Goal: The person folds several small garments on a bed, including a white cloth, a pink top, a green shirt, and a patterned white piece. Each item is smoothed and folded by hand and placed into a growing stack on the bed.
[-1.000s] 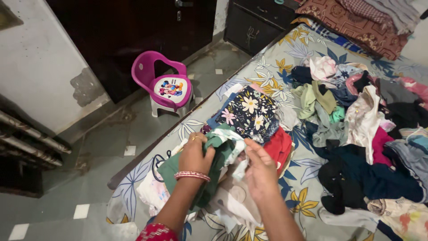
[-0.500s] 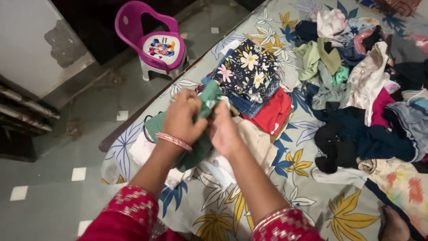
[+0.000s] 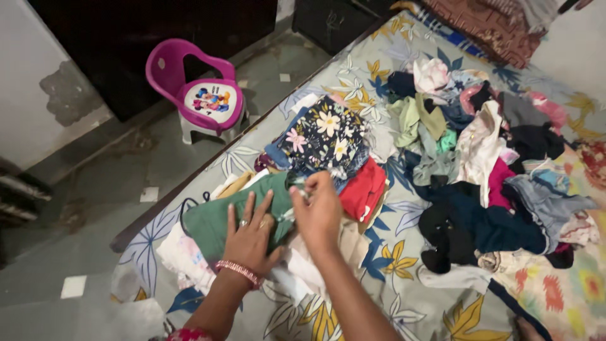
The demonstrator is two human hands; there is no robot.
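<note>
Cloth (image 3: 218, 218), green, now lies flat on the bed (image 3: 353, 303); half a second ago both hands bunched it. Left hand (image 3: 251, 237) presses it, fingers spread; right hand (image 3: 317, 208) pinches its edge. So a fold looks set. One chair (image 3: 199, 101), one loose pile (image 3: 492, 183).

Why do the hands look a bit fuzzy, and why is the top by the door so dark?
In the head view, the right hand and left hand on the green garment look slightly smeared, probably motion blur; the flowered dark cloth is fairly crisp; the dark cabinet lies in shadow, its detail lost; light on the bed is soft, without glare.
</note>
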